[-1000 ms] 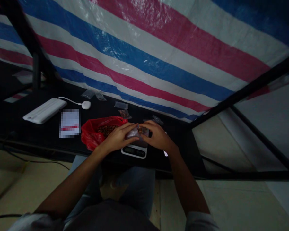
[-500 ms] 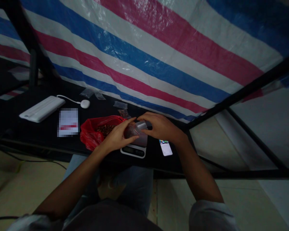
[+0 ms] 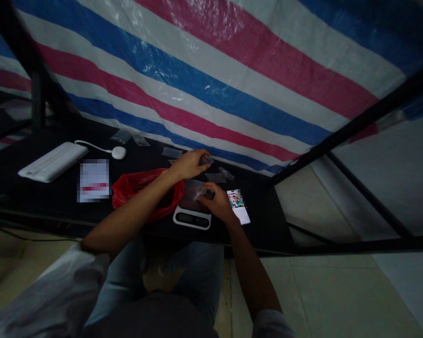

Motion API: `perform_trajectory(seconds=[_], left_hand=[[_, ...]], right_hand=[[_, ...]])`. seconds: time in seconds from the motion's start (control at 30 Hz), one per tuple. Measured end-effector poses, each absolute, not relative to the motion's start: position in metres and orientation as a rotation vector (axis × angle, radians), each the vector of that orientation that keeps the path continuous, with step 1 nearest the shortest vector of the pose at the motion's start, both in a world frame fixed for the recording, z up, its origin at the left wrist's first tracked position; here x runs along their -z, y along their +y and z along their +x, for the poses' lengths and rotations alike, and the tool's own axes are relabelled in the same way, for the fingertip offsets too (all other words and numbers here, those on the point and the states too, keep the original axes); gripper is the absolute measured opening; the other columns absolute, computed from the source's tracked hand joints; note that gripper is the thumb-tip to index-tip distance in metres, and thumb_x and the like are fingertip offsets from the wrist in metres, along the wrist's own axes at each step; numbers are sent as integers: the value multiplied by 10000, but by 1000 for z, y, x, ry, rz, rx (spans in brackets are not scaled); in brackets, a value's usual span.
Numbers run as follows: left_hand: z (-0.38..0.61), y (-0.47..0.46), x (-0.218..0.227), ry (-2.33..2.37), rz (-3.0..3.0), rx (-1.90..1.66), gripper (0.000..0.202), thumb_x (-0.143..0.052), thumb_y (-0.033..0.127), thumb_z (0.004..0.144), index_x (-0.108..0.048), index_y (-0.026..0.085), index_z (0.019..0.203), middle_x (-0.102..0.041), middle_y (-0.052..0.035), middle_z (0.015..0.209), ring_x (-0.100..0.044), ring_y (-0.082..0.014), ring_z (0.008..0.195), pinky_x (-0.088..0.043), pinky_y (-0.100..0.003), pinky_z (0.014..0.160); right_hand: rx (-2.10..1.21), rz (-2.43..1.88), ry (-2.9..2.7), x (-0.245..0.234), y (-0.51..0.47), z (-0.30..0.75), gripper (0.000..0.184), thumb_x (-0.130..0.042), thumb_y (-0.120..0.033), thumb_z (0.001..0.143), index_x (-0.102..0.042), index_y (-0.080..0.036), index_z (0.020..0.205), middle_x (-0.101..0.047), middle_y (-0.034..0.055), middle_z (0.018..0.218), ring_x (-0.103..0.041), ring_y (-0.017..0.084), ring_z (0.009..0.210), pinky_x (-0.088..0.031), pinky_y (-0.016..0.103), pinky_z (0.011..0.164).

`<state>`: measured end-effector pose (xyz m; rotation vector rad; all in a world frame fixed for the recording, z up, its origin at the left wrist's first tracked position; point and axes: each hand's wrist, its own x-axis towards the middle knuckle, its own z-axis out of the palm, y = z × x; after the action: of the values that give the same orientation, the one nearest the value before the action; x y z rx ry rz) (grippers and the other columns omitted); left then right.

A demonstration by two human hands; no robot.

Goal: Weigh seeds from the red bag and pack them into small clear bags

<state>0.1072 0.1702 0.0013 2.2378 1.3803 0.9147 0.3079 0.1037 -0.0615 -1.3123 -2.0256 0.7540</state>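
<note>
My left hand (image 3: 193, 163) reaches past the scale toward the back of the table, its fingers curled on a small clear plastic piece (image 3: 207, 160); its exact kind is unclear. Over the scale, my right hand (image 3: 216, 202) pinches a small clear plastic bag (image 3: 200, 191). Below it, the white digital scale (image 3: 192, 219) has a dark display at its front. To the left lies an open red plastic bag (image 3: 127, 185), with my left forearm across it hiding most of its inside. More clear plastic bags (image 3: 216, 178) lie beyond my right hand.
A lit phone (image 3: 242, 213) lies right of the scale. On the left are a white power bank (image 3: 54, 162), a round white piece (image 3: 119, 152) on a cable and a blurred card (image 3: 93, 180). Small clear bags (image 3: 122, 136) line the back, beneath a striped tarp (image 3: 197, 80).
My hands have parted from the clear plastic between them. The left has moved forward over the scale to the back; the right has drawn back nearer the scale, keeping the small bag.
</note>
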Motion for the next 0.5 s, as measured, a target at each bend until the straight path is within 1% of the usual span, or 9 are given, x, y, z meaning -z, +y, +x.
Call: perform_trajectory(seconds=[0.07, 0.1, 0.17, 0.23, 0.3, 0.33, 0.37, 0.43, 0.5], left_hand=[[117, 190, 5, 1384, 2313, -699, 429, -642, 269, 911, -665, 100, 1304, -741, -181, 1261, -714, -323, 1153, -551, -414, 993], [122, 195, 8, 1386, 2323, -652, 425, -666, 249, 889, -680, 101, 1287, -744, -187, 1257, -717, -336, 1150, -555, -418, 982], [128, 199, 14, 1391, 2331, -602, 442, -715, 234, 850, -693, 106, 1272, -747, -190, 1254, -715, -344, 1158, -559, -415, 975], [130, 195, 16, 1391, 2343, -608, 555, -764, 258, 824, -650, 123, 1350, -708, -183, 1345, -677, -325, 1236, -534, -394, 1031], [124, 183, 12, 1407, 2348, -660, 628, -753, 296, 854, -585, 120, 1433, -646, -186, 1439, -622, -304, 1318, -487, -378, 1101], [116, 176, 7, 1420, 2340, -702, 605, -716, 304, 890, -572, 110, 1445, -636, -189, 1448, -613, -295, 1328, -474, -373, 1115], [106, 167, 2, 1434, 2329, -739, 543, -656, 301, 937, -580, 100, 1435, -647, -190, 1429, -621, -286, 1315, -473, -367, 1111], [77, 148, -9, 1437, 2277, -793, 375, -575, 248, 974, -670, 128, 1316, -740, -145, 1266, -699, -256, 1161, -526, -328, 999], [45, 129, -17, 1437, 2247, -618, 260, -553, 195, 962, -756, 169, 1122, -793, -90, 1098, -741, -219, 986, -539, -273, 874]], right_hand=[[-646, -1330, -2025, 57, 98, 304, 460, -827, -295, 781, -675, -214, 1208, -721, 117, 1248, -648, 288, 1183, -501, 460, 1046], [-586, -1312, -2019, 53, 94, 301, 433, -809, -295, 802, -679, -215, 1207, -715, 119, 1247, -637, 294, 1191, -497, 463, 1051], [-507, -1226, -2013, 42, 85, 295, 309, -731, -280, 870, -694, -224, 1172, -713, 113, 1214, -637, 286, 1176, -499, 453, 1048], [-514, -1104, -2058, 32, 76, 284, 202, -637, -253, 935, -710, -230, 1122, -723, 104, 1157, -656, 269, 1133, -514, 432, 1027], [-578, -979, -2157, 26, 69, 270, 192, -569, -226, 978, -726, -226, 1088, -742, 96, 1101, -682, 251, 1080, -530, 406, 999], [-615, -925, -2214, 24, 66, 261, 210, -545, -209, 993, -732, -221, 1087, -751, 93, 1086, -693, 242, 1061, -537, 390, 986], [-648, -882, -2274, 23, 65, 251, 232, -527, -190, 1003, -738, -216, 1096, -759, 91, 1083, -703, 234, 1051, -541, 372, 975], [-684, -828, -2401, 22, 68, 230, 269, -513, -136, 1003, -743, -206, 1125, -768, 90, 1113, -716, 222, 1055, -543, 342, 964], [-672, -808, -2536, 20, 75, 209, 307, -508, -81, 993, -741, -201, 1153, -766, 89, 1169, -713, 214, 1095, -531, 325, 989]])
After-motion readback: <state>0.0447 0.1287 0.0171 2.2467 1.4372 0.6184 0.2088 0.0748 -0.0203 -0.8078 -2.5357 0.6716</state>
